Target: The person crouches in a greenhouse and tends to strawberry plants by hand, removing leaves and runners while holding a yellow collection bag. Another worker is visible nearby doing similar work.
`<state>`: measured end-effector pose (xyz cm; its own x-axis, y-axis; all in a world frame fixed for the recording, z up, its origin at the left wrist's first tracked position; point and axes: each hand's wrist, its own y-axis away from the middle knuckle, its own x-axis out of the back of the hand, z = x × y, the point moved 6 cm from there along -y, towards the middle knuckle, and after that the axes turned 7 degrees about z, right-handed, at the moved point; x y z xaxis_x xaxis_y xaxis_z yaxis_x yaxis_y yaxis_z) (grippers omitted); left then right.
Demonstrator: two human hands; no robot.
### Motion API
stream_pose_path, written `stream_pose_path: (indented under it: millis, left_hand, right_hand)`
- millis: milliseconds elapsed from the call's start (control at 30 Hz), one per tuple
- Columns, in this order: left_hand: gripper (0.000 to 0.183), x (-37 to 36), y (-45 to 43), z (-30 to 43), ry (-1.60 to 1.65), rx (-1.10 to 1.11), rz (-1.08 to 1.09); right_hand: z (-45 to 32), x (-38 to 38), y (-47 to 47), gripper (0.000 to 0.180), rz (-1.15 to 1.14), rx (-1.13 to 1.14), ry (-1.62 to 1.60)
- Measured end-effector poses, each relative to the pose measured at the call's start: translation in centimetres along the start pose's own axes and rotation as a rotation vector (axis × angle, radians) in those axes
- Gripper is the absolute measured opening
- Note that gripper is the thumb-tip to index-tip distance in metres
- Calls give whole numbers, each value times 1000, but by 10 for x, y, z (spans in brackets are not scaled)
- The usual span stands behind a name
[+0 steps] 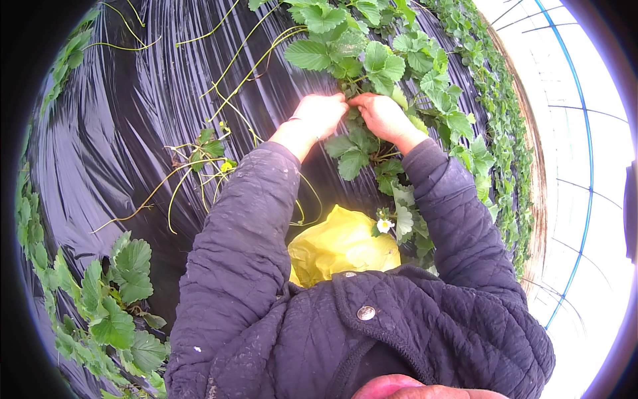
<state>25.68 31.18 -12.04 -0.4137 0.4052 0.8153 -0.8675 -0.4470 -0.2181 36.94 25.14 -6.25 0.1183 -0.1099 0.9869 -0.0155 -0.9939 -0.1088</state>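
My left hand (321,113) and my right hand (381,115) meet fingertip to fingertip at the edge of a strawberry plant (384,67) with broad toothed leaves. Both hands have their fingers pinched together on a thin stem (348,93) of the plant; my fingertips partly hide the spot. Below the hands, more strawberry leaves (354,149) hang over black plastic mulch film (164,95). A yellow plastic bag (344,244) sits against the front of my dark quilted jacket, with a white strawberry flower (385,225) beside it.
Cut or loose runners (244,75) lie across the film on the left, along with a small tangle of runners and leaflets (207,149). Another strawberry row (112,309) grows at lower left. At right, a further green row (498,114) borders a pale greenhouse wall with a blue line (588,144).
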Motion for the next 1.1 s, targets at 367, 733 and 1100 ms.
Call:
stream_pose_path:
  millis: [367, 733, 1100]
  left_hand:
    - [50, -4, -3, 4, -83, -2, 120]
    - [56, -8, -3, 1, -133, -1, 70]
    - [59, -7, 0, 1, -161, 29, 44]
  right_hand:
    - [36, 0, -7, 26, 21, -280, 141]
    - [36, -14, -31, 14, 159, -191, 357]
    - [38, -19, -40, 19, 263, -116, 399]
